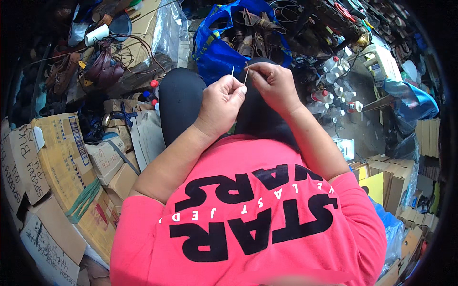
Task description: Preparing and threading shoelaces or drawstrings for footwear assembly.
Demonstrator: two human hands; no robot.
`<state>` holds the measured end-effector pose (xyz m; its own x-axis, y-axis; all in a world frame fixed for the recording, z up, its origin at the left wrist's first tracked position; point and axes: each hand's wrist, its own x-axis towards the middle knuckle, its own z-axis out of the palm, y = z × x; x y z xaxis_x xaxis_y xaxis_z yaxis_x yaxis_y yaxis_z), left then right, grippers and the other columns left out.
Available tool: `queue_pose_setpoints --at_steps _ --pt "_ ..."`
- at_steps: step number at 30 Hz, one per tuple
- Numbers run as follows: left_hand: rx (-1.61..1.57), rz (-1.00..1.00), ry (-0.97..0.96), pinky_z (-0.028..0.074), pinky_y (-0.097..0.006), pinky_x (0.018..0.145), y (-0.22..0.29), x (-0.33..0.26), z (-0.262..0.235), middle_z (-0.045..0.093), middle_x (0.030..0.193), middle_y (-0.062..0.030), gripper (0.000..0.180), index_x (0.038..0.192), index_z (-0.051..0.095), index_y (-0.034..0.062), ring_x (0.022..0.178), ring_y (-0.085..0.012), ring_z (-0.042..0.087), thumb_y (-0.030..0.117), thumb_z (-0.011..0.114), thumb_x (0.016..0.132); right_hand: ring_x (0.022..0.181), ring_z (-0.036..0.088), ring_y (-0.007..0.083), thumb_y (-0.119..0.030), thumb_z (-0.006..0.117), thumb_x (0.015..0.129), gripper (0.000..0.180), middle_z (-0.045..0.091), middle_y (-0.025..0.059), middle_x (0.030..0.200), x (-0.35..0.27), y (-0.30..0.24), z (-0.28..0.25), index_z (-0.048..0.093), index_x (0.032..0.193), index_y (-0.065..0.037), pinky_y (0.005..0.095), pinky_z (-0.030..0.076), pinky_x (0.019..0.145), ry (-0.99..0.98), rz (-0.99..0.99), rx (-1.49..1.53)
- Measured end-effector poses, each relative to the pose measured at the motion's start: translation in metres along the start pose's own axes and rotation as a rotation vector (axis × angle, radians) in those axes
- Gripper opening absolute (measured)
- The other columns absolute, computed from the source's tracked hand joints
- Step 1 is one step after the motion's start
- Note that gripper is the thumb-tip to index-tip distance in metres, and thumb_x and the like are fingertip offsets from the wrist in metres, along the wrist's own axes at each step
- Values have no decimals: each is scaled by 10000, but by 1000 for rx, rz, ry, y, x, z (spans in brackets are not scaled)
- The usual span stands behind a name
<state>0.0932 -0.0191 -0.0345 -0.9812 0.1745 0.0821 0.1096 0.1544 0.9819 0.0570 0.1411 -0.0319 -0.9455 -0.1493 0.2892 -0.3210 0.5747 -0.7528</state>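
Observation:
Above my dark-trousered knees (183,102), both hands are raised close together. My left hand (222,104) is closed, thumb against the bent forefinger. A thin pale strand (246,77) runs up from that pinch toward the right fingertips, and a short pale end (233,70) sticks up above the left knuckles. My right hand (274,87) pinches the upper part of the strand between thumb and forefinger, where it looks brownish. Whether both pale bits are one piece, and whether it is cord or leather lace, I cannot make out.
Beyond my knees stands a blue bag (210,59) with brown leather pieces. Plastic bottles (329,97) crowd the floor at the right. Cardboard boxes (62,157) are piled on the left. A dark red leather piece (104,68) and loose cords lie at the far left.

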Motion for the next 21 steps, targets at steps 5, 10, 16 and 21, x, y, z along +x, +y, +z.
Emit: queue_pose_setpoints --at_steps 5,10,16,21 --pt "-213 -62 34 343 -188 530 -3 4 -4 499 684 68 94 793 574 43 607 -7 409 82 591 876 744 641 314 -213 609 798 166 646 158 782 11 -2 3 686 840 -72 375 512 660 -2 -35 -95" --pt "-96 -28 -191 344 -182 537 13 -22 7 521 687 56 99 807 588 32 602 -8 417 100 582 878 761 660 272 -180 571 811 194 661 167 818 37 64 -21 676 880 -33 355 512 697 235 208 -141" --pt "-816 -290 -214 317 -177 499 3 4 -32 592 1069 -142 643 1340 373 48 458 -41 359 541 345 928 767 536 56 -174 526 922 171 588 3 852 26 47 -39 586 988 -28 200 443 690 -62 272 477" --pt "-740 -271 -274 319 -200 488 3 1 -28 508 1235 -180 847 1457 -11 141 452 -60 364 683 273 871 752 526 77 -122 633 835 168 589 -2 817 -6 3 -18 630 985 -47 244 432 653 -174 206 465"
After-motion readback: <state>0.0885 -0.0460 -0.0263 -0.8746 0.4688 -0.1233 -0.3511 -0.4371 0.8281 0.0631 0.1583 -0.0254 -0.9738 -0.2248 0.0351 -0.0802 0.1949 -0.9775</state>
